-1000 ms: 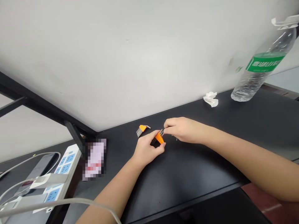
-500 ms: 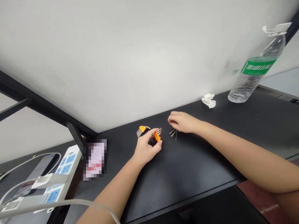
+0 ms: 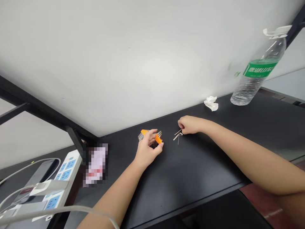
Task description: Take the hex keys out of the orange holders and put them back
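An orange hex key holder (image 3: 158, 139) with several silver keys standing in it is in my left hand (image 3: 146, 148), gripped between thumb and fingers. Just behind that hand, a second orange holder (image 3: 144, 132) with a row of keys rests on the black desk. Several loose hex keys (image 3: 176, 136), some L-shaped, lie to the right of my left hand. My right hand (image 3: 188, 124) is closed over the far end of one hex key (image 3: 178, 131); its fingertips are partly hidden.
A crumpled white tissue (image 3: 211, 103) and a large water bottle (image 3: 256, 76) stand by the wall at right. On the left are a blurred-out packet (image 3: 96, 165), a power strip (image 3: 64, 178) with plugs, and a white cable (image 3: 78, 208) crossing the foreground.
My right hand has moved slightly right and down, closing on a loose hex key. The left fingers have shifted on the orange holder, index finger lifting away. The view has shifted slightly.
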Demonstrator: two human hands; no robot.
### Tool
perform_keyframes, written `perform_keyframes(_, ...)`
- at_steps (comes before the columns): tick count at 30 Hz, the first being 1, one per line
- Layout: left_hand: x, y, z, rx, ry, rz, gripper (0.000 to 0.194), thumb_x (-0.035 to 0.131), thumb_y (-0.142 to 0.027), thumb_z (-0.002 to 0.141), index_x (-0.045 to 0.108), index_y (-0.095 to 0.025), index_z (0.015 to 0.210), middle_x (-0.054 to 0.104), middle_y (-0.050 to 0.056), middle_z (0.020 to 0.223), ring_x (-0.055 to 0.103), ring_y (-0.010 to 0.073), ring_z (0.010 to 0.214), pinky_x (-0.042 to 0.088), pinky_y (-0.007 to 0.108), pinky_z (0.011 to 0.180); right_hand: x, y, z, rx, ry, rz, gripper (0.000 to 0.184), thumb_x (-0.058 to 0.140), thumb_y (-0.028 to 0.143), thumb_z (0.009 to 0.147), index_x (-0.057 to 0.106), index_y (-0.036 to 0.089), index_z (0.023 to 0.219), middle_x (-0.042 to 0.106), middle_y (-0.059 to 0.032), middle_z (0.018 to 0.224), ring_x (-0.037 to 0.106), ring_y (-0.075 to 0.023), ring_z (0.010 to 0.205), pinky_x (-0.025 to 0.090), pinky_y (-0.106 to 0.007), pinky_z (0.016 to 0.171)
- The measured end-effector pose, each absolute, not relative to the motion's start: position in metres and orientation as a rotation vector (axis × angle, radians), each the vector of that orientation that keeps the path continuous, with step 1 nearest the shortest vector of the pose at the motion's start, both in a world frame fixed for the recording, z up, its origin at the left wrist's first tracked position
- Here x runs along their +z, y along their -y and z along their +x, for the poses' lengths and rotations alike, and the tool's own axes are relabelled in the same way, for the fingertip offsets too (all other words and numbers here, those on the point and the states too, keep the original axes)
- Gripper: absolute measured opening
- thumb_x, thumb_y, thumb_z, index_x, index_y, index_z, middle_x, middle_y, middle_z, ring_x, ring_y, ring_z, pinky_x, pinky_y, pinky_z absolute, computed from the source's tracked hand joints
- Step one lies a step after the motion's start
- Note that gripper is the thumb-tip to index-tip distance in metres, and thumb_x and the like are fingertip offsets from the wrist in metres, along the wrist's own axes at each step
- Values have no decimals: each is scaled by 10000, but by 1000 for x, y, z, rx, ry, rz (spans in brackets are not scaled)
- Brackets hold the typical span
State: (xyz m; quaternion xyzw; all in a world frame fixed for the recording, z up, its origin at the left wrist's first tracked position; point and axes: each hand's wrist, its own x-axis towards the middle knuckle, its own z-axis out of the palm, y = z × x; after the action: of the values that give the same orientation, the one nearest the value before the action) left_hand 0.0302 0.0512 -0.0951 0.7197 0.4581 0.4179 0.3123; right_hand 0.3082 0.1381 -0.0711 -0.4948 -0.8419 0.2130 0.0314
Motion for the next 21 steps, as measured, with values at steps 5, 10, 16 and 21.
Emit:
perform_keyframes(5,-96,-53,28,1124,-1295,1984,524,751,-262,792,564,-226,1280,753,70,1105,765,219,987,615,416,976,-60,-123,299,925,2357,-1105,143,599,131,785,650,205,896,658,8,792,579,-138,674,439,-244,628)
perform_keyframes(10,-94,-52,28,1105,-1330,2056,532,750,-273,790,567,-234,1289,755,59,1095,762,217,989,614,415,978,-47,-102,281,765,2280,-772,161,589,92,842,704,184,907,670,-24,915,596,-128,731,468,-244,674)
perform_keyframes(16,-90,-49,30,1102,-1338,2113,529,747,-279,785,573,-236,1282,757,43,1086,758,203,980,618,387,964,-47,-96,276,596,2342,-725,194,579,62,877,729,170,936,664,-42,907,610,-134,719,483,-258,666)
perform_keyframes(21,-91,-47,32,1041,-1335,2223,553,747,-286,787,557,-251,1305,750,34,1100,751,201,986,611,384,968,-50,-87,273,420,2421,-669,261,516,94,945,736,201,1036,665,-70,1000,629,-163,800,503,-287,719)
